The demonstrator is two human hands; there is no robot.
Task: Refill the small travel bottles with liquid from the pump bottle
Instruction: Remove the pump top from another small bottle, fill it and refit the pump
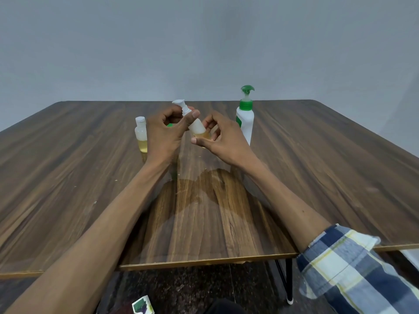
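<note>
Both hands, left hand (162, 134) and right hand (221, 138), pinch a tilted, frosted plastic travel bottle (196, 126) with amber liquid.

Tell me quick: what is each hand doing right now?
Left hand: fingers grip the neck of the small frosted plastic bottle with white pump top.
Right hand: fingers pinch that bottle's base, where yellow liquid sits.

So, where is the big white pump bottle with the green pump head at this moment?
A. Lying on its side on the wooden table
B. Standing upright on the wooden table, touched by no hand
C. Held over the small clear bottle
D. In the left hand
B: the big white pump bottle with the green pump head stands upright on the wooden table; both hands hold a small frosted pump bottle instead.
</note>
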